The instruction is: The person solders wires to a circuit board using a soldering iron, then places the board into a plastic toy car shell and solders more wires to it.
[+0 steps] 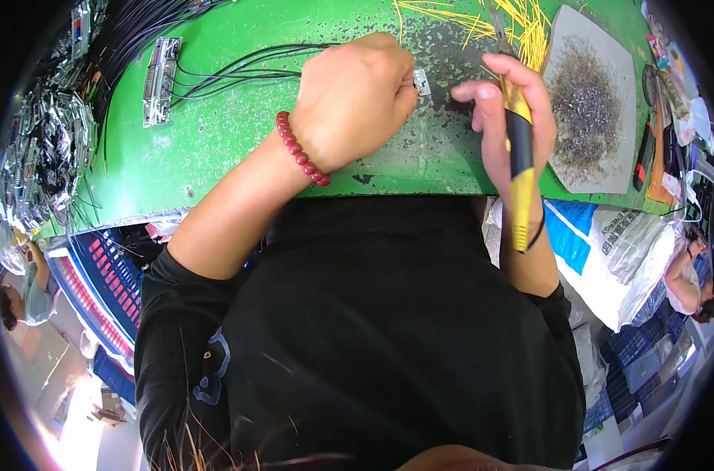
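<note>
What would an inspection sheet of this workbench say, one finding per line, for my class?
Surface: green table, paint worn in patches.
Job's things: yellow-and-black tool, black wires ending in a silvery part, small white piece.
Clutter: silvery heap at left, yellow strands at top, grey board with dark grains.
Hands: left hand curled over the black wires; right hand holds the tool.
Cables: black bundle, top left.
Surroundings: person at left, person at right, blue crate, white bag.
</note>
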A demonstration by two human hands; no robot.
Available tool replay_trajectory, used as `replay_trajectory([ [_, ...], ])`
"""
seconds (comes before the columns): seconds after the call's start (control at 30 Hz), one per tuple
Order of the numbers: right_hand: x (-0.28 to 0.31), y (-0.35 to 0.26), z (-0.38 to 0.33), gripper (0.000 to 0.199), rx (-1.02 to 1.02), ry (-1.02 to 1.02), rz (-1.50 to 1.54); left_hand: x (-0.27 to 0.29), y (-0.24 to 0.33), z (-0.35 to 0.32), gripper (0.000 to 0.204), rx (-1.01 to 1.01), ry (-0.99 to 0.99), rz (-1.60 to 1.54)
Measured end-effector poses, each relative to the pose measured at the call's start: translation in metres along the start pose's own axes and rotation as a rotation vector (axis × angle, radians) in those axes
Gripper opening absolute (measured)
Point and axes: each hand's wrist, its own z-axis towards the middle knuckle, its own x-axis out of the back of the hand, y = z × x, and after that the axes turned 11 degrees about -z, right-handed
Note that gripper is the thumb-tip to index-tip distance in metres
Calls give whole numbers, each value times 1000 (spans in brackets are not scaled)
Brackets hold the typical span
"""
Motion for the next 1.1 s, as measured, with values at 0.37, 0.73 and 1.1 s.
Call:
replay_trajectory([
  [0.37,29,8,-33,50,-22,84,34,-4,1,2,12,-11,26,55],
  [0.73,27,6,-36,20,-168,12,212,-4,0,2,11,-10,38,44],
  [1.1,25,7,-37,18,-151,75,182,-4,1,1,12,5,26,48],
])
